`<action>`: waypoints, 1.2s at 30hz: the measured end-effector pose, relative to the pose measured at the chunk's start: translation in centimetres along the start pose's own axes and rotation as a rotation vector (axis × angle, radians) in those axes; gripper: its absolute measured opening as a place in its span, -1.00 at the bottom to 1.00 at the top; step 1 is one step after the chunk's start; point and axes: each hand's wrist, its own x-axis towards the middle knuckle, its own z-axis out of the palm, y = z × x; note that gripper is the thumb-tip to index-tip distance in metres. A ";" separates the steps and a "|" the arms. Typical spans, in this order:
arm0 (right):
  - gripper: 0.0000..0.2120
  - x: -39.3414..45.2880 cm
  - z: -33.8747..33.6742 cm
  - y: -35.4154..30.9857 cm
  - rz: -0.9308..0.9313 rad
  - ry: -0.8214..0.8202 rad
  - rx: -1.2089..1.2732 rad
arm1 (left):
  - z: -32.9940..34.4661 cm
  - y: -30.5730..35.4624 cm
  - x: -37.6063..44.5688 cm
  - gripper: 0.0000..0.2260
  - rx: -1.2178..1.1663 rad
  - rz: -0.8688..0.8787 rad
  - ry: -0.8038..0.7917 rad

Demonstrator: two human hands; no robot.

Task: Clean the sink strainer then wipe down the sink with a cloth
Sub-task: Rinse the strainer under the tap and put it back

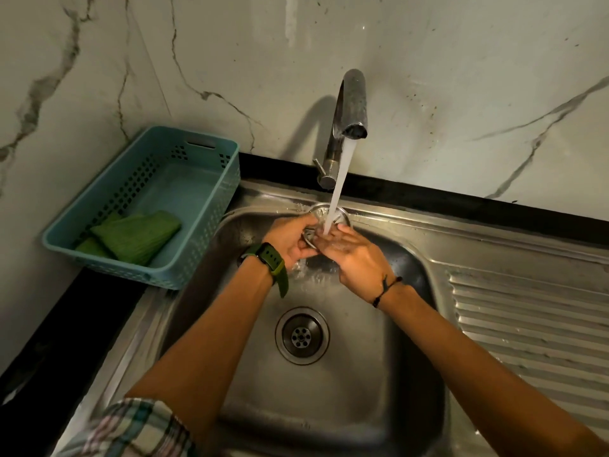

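1. Strainer-rinsing step: left hand (291,240) grips the sink strainer (324,216) under the tap stream at 12 o'clock; right hand (349,252) rubs it, fingers straight.
2. Next: fetch the green cloth (135,237) from the basket (211,206), 9 o'clock.

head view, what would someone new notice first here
The white stream of water falling from the faucet at the back of the sink draws the eye first. It lands on the metal sink strainer, gripped by the left hand while the right hand lays straight fingers on it. Next, the teal basket on the left counter holds a folded green cloth.
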 end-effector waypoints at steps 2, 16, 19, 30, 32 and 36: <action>-0.56 0.4 0.2 -0.4 0.058 -0.025 -0.015 | 0.8 -0.5 -0.2 -0.87 0.022 0.042 0.004; -0.49 -1.1 1.3 -0.7 -0.024 -0.115 -0.130 | 0.0 -1.1 0.0 -0.77 0.071 -0.012 -0.072; -0.42 -0.9 0.8 -1.2 -0.083 -0.134 -0.286 | -0.4 -1.2 0.3 -0.78 0.177 0.058 -0.043; -0.84 0.7 0.4 -4.1 0.002 0.210 -0.081 | -0.4 -1.1 0.6 -0.81 -0.002 0.181 0.217; -0.78 1.2 0.4 -3.7 -0.006 0.132 -0.039 | 0.0 -1.3 0.5 -0.78 -0.030 0.175 0.155; -0.72 0.5 0.2 -1.6 0.071 0.082 -0.207 | 0.0 -0.5 0.9 -0.78 -0.077 0.132 0.217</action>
